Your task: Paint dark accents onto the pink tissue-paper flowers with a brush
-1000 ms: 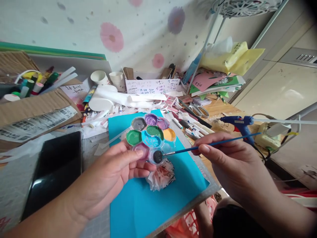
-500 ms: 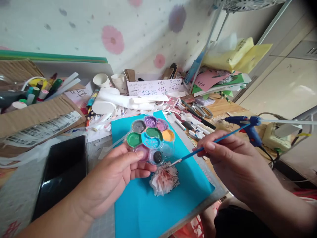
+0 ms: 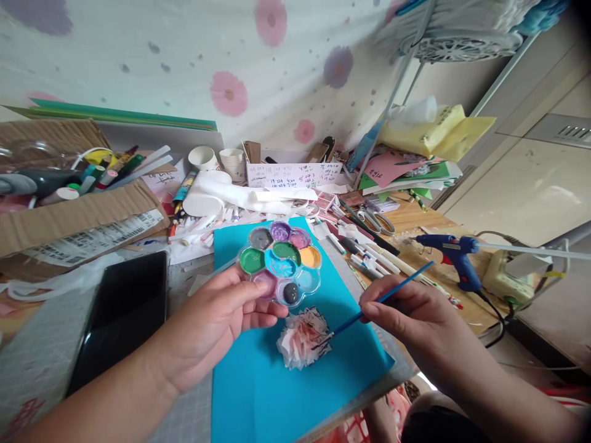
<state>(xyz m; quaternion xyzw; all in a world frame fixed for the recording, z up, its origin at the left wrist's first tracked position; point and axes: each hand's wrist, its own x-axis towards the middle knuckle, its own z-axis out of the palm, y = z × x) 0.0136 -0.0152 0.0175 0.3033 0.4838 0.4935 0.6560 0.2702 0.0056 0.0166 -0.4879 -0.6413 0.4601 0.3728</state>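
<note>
My left hand grips a flower-shaped paint palette with wells of green, blue, purple, orange, grey and black paint, held above a turquoise paper sheet. My right hand pinches a thin blue paintbrush. The brush tip touches the right edge of a ruffled white-and-pink paper flower lying on the turquoise sheet, just below the palette.
A black phone lies left of the sheet on a grey cutting mat. A cardboard box with markers stands at the left. Scissors, pens, paper cups and a blue glue gun crowd the back and right.
The brush left the black paint well, swung down and now touches the paper flower. My right hand dropped lower. The palette stays in my left hand.
</note>
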